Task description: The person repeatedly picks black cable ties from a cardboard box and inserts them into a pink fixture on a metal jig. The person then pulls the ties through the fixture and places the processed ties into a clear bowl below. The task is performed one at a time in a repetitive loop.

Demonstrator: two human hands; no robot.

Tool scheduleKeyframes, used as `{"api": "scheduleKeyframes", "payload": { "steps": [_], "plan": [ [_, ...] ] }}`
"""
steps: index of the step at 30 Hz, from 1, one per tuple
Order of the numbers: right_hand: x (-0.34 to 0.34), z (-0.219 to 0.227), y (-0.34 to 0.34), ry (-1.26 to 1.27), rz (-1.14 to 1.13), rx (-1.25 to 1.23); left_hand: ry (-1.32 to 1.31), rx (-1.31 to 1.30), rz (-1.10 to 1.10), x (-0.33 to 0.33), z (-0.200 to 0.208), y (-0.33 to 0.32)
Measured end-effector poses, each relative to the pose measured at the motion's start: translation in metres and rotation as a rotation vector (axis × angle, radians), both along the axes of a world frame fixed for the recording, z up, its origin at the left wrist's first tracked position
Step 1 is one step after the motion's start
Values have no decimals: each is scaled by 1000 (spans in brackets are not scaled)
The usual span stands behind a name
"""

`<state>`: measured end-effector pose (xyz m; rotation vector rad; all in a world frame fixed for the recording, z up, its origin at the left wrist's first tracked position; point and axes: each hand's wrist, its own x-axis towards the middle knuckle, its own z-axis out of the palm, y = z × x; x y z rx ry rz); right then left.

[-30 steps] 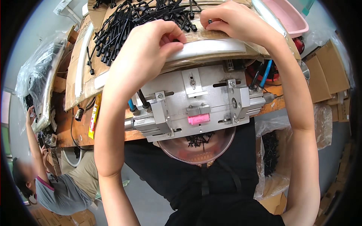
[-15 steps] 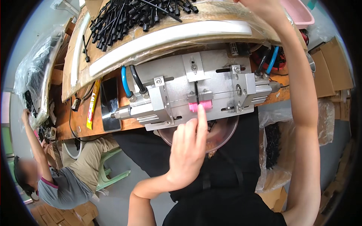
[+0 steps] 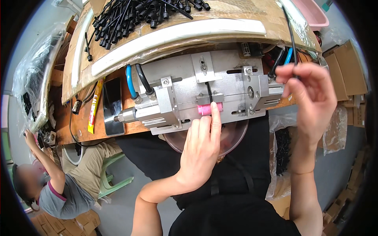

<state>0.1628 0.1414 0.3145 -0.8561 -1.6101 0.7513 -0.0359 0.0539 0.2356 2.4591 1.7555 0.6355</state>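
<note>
My left hand [image 3: 200, 151] reaches in from below with its index finger stretched out. Its fingertip rests on the pink block [image 3: 204, 109] at the middle of a metal fixture [image 3: 183, 84], by the lower end of a black rod [image 3: 210, 91] lying there. My right hand [image 3: 311, 100], at the fixture's right end, pinches a long thin black rod [image 3: 291, 35] near its lower end. This rod points up and away over the cardboard. Metal cylinder blocks stand on both sides of the pink block.
A pile of black rods with thick ends [image 3: 134, 17] lies on the cardboard [image 3: 220, 42] behind the fixture. A phone [image 3: 113, 106] and yellow packet [image 3: 95, 108] lie at left. Below the fixture is a clear bowl [image 3: 236, 137]. Another person [image 3: 69, 192] sits at far left.
My right hand has come back from the far cardboard toward the fixture's right end, bringing the black rod. My left fingertip stays at the pink block.
</note>
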Motion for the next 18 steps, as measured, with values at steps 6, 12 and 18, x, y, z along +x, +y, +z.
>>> {"api": "scheduleKeyframes", "payload": {
  "steps": [6, 12, 18],
  "plan": [
    [-16, -40, -49, -313, -40, -50, -12, -26, 14, -3, 0, -2],
    [-41, -86, -62, -433, -51, 193, -168, -30, 56, -8, 19, -13],
    [-62, -101, -65, -537, 14, 178, -264, -19, 124, -27, 35, -28]
  ]
}}
